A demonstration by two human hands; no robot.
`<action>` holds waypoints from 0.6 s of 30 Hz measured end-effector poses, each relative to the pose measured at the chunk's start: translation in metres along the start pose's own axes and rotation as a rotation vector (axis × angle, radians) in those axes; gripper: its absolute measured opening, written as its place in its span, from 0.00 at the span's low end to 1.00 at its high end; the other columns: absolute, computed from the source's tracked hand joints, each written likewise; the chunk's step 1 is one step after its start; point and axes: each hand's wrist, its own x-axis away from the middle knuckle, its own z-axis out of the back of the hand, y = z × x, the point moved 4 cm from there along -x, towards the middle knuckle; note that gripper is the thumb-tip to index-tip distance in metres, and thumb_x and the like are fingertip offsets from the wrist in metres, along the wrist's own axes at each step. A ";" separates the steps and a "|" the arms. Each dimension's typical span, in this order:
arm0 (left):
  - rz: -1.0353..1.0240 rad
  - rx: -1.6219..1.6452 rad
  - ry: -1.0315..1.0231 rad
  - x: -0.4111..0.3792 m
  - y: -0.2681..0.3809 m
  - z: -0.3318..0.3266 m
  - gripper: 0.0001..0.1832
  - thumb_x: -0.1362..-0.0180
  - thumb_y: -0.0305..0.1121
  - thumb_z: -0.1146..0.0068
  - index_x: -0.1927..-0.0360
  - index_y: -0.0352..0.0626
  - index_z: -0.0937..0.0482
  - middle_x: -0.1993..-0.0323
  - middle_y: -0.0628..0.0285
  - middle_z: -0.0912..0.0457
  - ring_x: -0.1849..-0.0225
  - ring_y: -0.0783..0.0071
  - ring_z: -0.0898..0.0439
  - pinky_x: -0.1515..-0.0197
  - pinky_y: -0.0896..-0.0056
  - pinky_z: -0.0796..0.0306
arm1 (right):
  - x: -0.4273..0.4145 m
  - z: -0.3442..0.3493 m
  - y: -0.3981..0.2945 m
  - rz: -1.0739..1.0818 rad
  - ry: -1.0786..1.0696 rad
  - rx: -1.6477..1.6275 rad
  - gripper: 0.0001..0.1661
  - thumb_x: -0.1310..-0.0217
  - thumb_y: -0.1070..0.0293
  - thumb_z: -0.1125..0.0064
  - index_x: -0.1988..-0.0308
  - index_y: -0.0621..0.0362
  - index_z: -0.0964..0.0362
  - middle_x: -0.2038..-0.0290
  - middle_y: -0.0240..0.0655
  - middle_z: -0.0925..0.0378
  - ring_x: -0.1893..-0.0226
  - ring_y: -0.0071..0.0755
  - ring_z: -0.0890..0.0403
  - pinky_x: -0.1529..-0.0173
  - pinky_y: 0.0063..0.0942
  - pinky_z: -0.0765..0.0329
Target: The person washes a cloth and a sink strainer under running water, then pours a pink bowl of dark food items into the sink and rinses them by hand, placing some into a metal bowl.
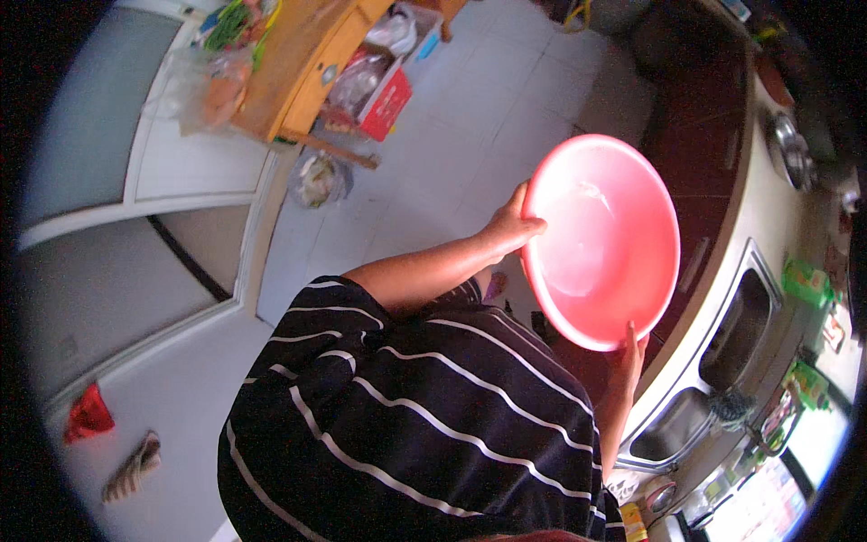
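Observation:
A round pink plastic basin (623, 237) is held up in front of my body, its open side tilted towards me. My left hand (511, 223) grips the left part of the rim, with the thumb over the inside edge. At the lower right, my right hand (633, 349) holds the rim, its thumb showing on the inner side and the other fingers mostly hidden. Glare lies on the basin's inner wall and bottom; whether there is a little water in it I cannot tell.
To the right runs a counter with a double-bowl steel sink (738, 332); green bottles (806, 283) stand behind it. A wooden table (305, 68) is at upper left, with a red box (386, 101) below. A bag (320, 177) sits on the tiled floor (433, 176). A glazed door (135, 190) stands left.

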 end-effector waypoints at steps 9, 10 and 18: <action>0.064 -0.034 0.187 0.023 -0.012 0.097 0.42 0.53 0.29 0.42 0.33 0.49 0.47 0.52 0.57 0.26 0.53 0.68 0.24 0.52 0.66 0.28 | -0.037 -0.065 0.058 -0.139 -0.170 0.030 0.26 0.47 0.76 0.45 0.47 0.53 0.39 0.61 0.31 0.27 0.65 0.28 0.24 0.64 0.27 0.23; 0.031 -0.015 0.210 0.015 -0.020 0.113 0.41 0.52 0.31 0.42 0.33 0.50 0.47 0.53 0.59 0.26 0.54 0.70 0.24 0.54 0.67 0.27 | -0.045 -0.081 0.055 -0.118 -0.203 0.047 0.26 0.47 0.76 0.45 0.47 0.53 0.39 0.61 0.31 0.27 0.66 0.27 0.25 0.65 0.26 0.24; 0.232 0.271 0.382 0.019 0.001 0.264 0.35 0.41 0.43 0.47 0.33 0.54 0.49 0.33 0.52 0.49 0.51 0.62 0.23 0.58 0.61 0.24 | -0.135 -0.270 0.016 -0.039 -0.246 0.206 0.22 0.48 0.77 0.46 0.52 0.50 0.39 0.71 0.31 0.27 0.79 0.26 0.25 0.83 0.24 0.27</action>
